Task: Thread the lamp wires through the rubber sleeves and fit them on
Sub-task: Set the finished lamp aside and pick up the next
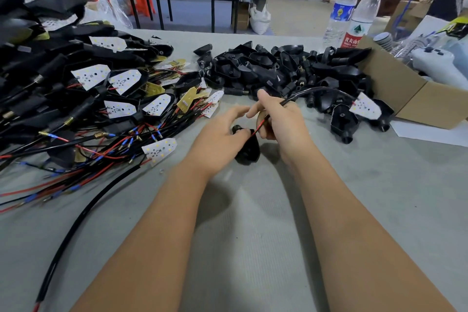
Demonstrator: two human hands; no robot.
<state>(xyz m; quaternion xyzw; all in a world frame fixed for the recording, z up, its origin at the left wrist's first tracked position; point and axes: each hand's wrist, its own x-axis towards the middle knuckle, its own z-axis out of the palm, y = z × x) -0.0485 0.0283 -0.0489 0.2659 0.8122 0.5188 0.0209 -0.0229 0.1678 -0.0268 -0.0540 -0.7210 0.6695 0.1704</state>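
Note:
My left hand (220, 132) grips a black rubber sleeve (249, 148) low over the grey table, its thumb and fingers curled round the sleeve's neck. My right hand (281, 116) pinches a lamp wire (316, 92), black-sheathed with a red lead (260, 125) running down to the sleeve's opening. The wire arcs to the right and ends in a white LED board (364, 107). Whether the lead's tip is inside the sleeve is hidden by my fingers.
A pile of loose black sleeves (278, 68) lies behind my hands. Finished lamps with white boards and red and black wires (101, 109) are heaped on the left. A cardboard box (415, 94) and two water bottles (354, 15) stand at the right. A long black cable (83, 220) crosses the front left.

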